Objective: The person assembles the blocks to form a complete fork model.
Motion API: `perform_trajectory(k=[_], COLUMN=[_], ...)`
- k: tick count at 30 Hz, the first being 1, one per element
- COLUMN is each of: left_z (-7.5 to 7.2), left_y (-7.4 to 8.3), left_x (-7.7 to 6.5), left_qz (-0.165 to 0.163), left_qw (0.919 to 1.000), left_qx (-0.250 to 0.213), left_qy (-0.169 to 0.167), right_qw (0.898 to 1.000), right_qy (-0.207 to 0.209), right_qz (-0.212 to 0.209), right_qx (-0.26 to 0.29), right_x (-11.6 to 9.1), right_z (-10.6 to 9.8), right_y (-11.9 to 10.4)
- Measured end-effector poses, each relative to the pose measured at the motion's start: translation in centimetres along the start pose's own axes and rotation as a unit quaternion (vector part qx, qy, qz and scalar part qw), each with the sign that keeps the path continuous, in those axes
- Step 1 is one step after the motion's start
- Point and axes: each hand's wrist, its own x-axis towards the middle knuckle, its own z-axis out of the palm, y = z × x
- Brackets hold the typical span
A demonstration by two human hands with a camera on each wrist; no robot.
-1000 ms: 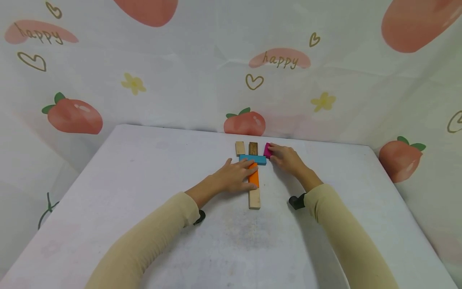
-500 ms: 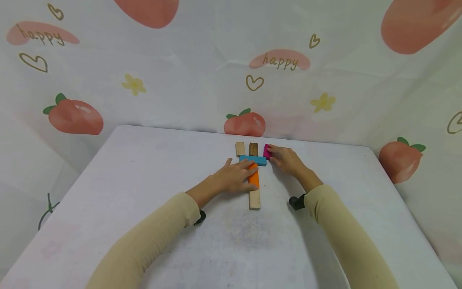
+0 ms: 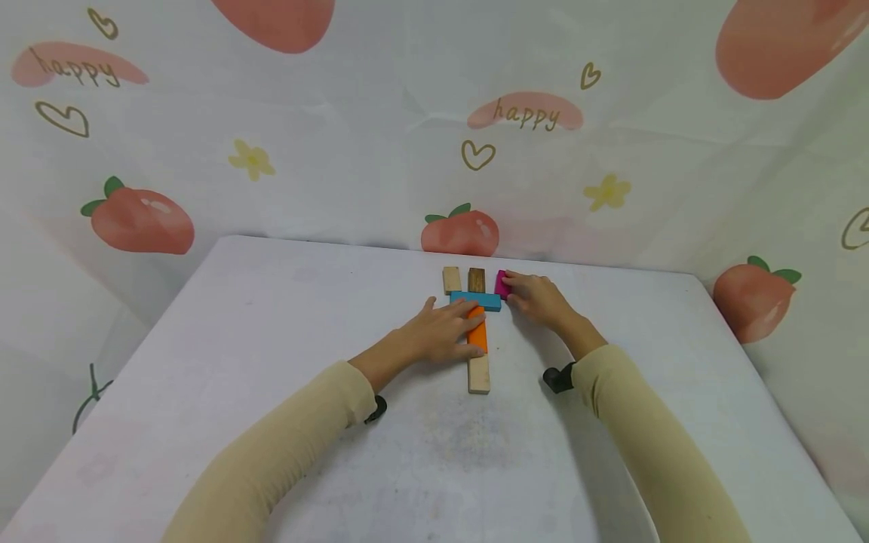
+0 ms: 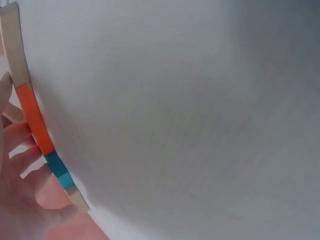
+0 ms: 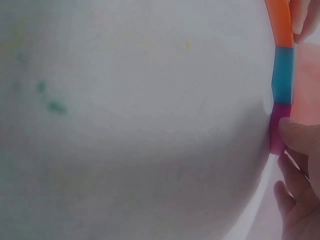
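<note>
Wooden blocks lie flat in a pattern near the table's back edge. My left hand (image 3: 440, 332) rests with spread fingers on the orange block (image 3: 479, 339) and reaches the blue block (image 3: 490, 302), which lies crosswise at the orange one's far end. A plain wood block (image 3: 478, 375) continues the line at the near end. Beyond the blue block stand a pale block (image 3: 451, 280) on the left and a dark brown block (image 3: 477, 280) in the middle. To their right, my right hand (image 3: 541, 302) pinches a magenta block (image 5: 278, 130), its near end by the blue block's corner.
The white table (image 3: 305, 317) meets a hanging cloth (image 3: 380, 136) printed with peaches and hearts along its back edge. Black wrist straps (image 3: 560, 379) show at the sleeve cuffs.
The magenta block has shifted very slightly left, towards the brown block, with my right hand on it. My left hand has stayed in place.
</note>
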Motion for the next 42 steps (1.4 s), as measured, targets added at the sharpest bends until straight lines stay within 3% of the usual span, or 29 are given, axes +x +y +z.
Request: perform_trajectory(k=[31,42], left_z=[-0.3,-0.6], left_y=[0.0,-0.1], left_x=[0.1,0.1], left_qz=[0.008,0.004], left_qw=[0.9999,0.9999], left_qx=[0.004,0.003], left_qy=[-0.006,-0.015], right_qw=[1.000,0.999], right_qy=[0.003,0.002], right_qz=[0.010,0.043], right_qx=[-0.003,-0.013], right_x=[0.1,-1.5], right_z=[0.1,-1.8], right_y=[0.0,0.9])
